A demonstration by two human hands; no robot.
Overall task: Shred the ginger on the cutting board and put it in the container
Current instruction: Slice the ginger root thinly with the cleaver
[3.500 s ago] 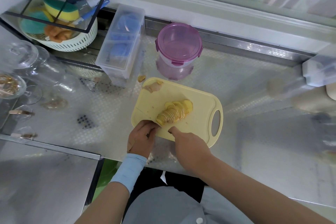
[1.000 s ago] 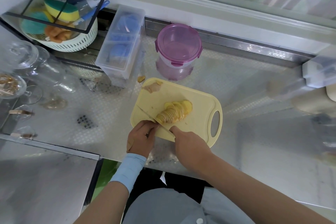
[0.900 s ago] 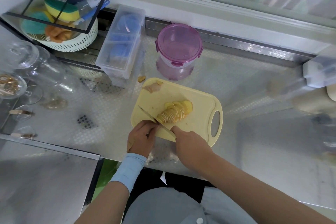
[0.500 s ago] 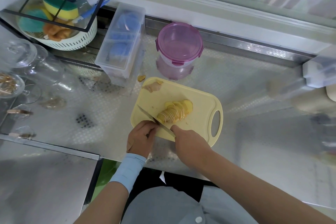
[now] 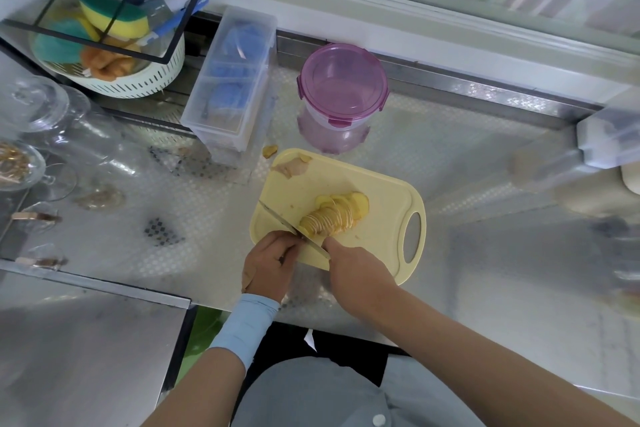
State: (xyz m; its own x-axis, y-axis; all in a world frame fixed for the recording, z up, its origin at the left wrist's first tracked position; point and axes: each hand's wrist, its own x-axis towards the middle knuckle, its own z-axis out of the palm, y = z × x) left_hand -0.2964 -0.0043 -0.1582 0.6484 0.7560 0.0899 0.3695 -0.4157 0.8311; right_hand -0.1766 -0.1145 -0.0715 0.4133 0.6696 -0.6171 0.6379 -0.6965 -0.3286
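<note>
- On the yellow cutting board (image 5: pixel 379 239), w/ its handle hole to the right, the ginger (image 5: pixel 336 215) is lying as a fanned row of overlapping slices.
- R hand (image 5: pixel 356 270) is gripping the knife (image 5: pixel 285 225), fingers wrapped round the handle; the blade is crossing the ginger's near end.
- L hand (image 5: pixel 270 263) is sitting at the board's near edge, fingers curled beside the blade; can't tell if they're pinning anything.
- Purple container (image 5: pixel 343 87) is standing lid-on just behind the board.
</note>
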